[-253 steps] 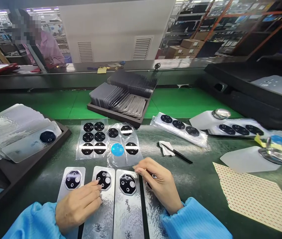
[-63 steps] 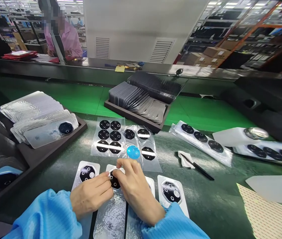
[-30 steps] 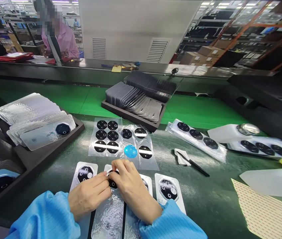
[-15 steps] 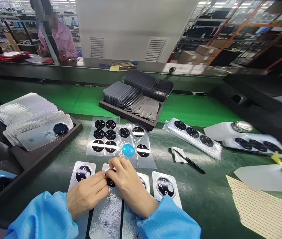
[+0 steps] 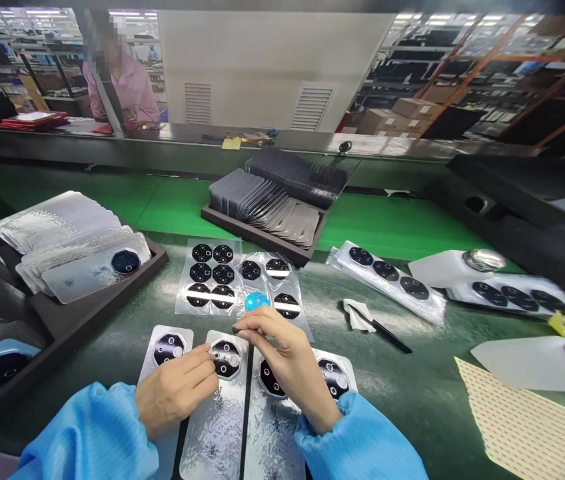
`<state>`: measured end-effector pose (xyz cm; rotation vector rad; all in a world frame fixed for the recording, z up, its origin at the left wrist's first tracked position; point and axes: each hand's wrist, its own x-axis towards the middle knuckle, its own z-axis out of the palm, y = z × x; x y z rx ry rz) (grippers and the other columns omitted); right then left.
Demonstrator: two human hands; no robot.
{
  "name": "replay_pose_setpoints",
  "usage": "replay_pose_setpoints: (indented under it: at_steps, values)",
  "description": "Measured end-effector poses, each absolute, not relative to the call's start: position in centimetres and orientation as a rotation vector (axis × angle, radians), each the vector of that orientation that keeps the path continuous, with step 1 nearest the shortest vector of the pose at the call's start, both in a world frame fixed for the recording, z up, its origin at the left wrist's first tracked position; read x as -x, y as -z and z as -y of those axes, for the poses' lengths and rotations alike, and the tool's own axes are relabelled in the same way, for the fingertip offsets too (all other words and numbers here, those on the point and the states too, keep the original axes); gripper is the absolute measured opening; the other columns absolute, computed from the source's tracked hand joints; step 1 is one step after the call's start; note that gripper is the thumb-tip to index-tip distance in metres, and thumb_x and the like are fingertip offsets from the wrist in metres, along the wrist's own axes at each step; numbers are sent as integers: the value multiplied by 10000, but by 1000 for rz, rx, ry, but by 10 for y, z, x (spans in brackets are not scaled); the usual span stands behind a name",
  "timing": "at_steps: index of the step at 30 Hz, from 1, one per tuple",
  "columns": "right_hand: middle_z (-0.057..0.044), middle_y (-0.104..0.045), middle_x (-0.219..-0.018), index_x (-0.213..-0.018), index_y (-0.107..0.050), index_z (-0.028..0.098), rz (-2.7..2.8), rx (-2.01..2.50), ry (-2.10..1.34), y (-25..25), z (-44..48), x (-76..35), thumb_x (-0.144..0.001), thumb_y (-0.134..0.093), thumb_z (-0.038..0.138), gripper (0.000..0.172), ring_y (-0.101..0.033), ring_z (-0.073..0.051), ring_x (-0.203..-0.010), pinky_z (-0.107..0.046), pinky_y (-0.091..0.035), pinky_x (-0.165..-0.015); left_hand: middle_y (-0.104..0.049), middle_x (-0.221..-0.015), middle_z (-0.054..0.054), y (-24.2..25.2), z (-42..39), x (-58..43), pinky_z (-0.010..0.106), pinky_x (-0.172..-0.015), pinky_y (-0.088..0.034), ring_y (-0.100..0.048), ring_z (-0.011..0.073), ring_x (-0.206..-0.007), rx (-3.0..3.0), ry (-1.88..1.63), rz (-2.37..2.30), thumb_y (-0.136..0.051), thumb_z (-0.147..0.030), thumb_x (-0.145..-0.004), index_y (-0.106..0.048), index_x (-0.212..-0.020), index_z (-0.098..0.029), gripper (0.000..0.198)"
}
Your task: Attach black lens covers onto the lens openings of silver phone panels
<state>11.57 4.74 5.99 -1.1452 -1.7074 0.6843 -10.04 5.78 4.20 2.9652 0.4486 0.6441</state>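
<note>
Several shiny silver phone back panels, each with a black octagonal camera plate, lie in a row on the bench. My left hand (image 5: 180, 389) rests with fingers stretched out across the second panel (image 5: 214, 427), its fingertips at the edge of that panel's camera plate (image 5: 225, 360). Just above and right of this plate, my right hand (image 5: 282, 347) is closed in a pinch; a small dark bit shows at the fingertips, too small to name. Behind the right hand, a blue round sticker (image 5: 256, 301) lies on a clear sheet holding black octagonal pieces (image 5: 222, 274).
Panels fill a dark tray (image 5: 155, 260) at left; another tray (image 5: 305, 257) of thin plates stands at the back. To the right lie a black-handled tool (image 5: 391, 337) on white tissue, bagged plates (image 5: 385, 270), white bottles (image 5: 437, 265) and a dotted sheet (image 5: 532, 417). A person in pink (image 5: 135, 93) sits beyond.
My right hand has lifted off the second panel's camera plate and shifted right, uncovering the plate, which now shows a pale round spot. My left hand stays almost in place.
</note>
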Motion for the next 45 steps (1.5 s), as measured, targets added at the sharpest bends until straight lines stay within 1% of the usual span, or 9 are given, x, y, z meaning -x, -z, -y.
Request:
replay_pose_setpoints:
  at_steps: [7,12,18,25,28,32,36,41,45]
  values:
    - [-40,-678,-846,-981,-631,190,1399,1068,-1124,-49,-50,-127,-908,-579,368,199,-655,-166,-762,-290,-548,-669,-647,-860,63,-39,-59,101,444,-1075,-475,-630,177,-967,-2837,-622,-442,-395,-21,-946,-557,-895,-124,198]
    - [40,-565,-627,-739,-535,202,1421,1208,-1006,-45,-44,-120,-856,-654,354,226,-554,-110,-530,-222,-454,-523,-637,-892,41,-57,-58,129,448,-1088,-461,-612,154,-948,-2569,-800,-561,-467,-56,-937,-548,-937,-150,124]
    - [44,-528,-585,-715,-551,206,1642,1241,-719,-50,-34,-117,-958,-510,302,265,-488,-97,-490,-212,-393,-499,-668,-916,23,-65,-52,185,428,-1070,-491,-644,151,-985,-2507,-859,-819,-493,-45,-928,-577,-978,-160,151]
    - [69,-407,-462,-662,-545,207,1633,1269,-691,-46,-29,-113,-1009,-383,311,397,-394,-84,-377,-217,-333,-425,-695,-947,75,-47,-39,181,414,-1079,-483,-658,165,-1006,-2782,-779,-661,-437,-30,-934,-587,-953,-117,174]
    - [37,-520,-527,-766,-648,200,1624,1278,-809,-52,-27,-110,-991,-429,341,344,-492,-107,-449,-222,-394,-479,-694,-913,81,-44,-40,179,431,-1077,-482,-658,168,-977,-2848,-799,-628,-415,-31,-942,-595,-941,-106,195]
    - [-23,-660,-786,-858,-716,229,1605,1305,-1003,-62,-26,-104,-908,-576,371,206,-618,-169,-716,-253,-461,-626,-691,-914,93,-39,-42,181,441,-1073,-482,-648,189,-1006,-2887,-846,-586,-416,-21,-941,-595,-946,-89,191]
    - [-5,-642,-792,-913,-698,240,1471,1348,-1193,-62,-25,-95,-849,-640,389,173,-598,-171,-731,-264,-459,-661,-686,-944,109,-34,-43,183,452,-1079,-478,-640,205,-1027,-2881,-784,-583,-437,-10,-932,-592,-951,-73,168]
    - [11,-590,-682,-679,-616,198,1387,1358,-1297,-55,-26,-82,-824,-661,411,262,-524,-144,-657,-255,-412,-630,-685,-946,111,-32,-43,182,451,-1075,-484,-642,204,-1010,-2870,-775,-576,-439,-12,-933,-589,-950,-72,163]
    - [1,-603,-727,-741,-631,187,1330,1314,-1408,-53,-27,-74,-801,-683,413,239,-538,-145,-675,-262,-420,-636,-684,-963,116,-31,-42,183,447,-1084,-478,-639,210,-1027,-2889,-757,-568,-451,-17,-934,-591,-970,-63,151]
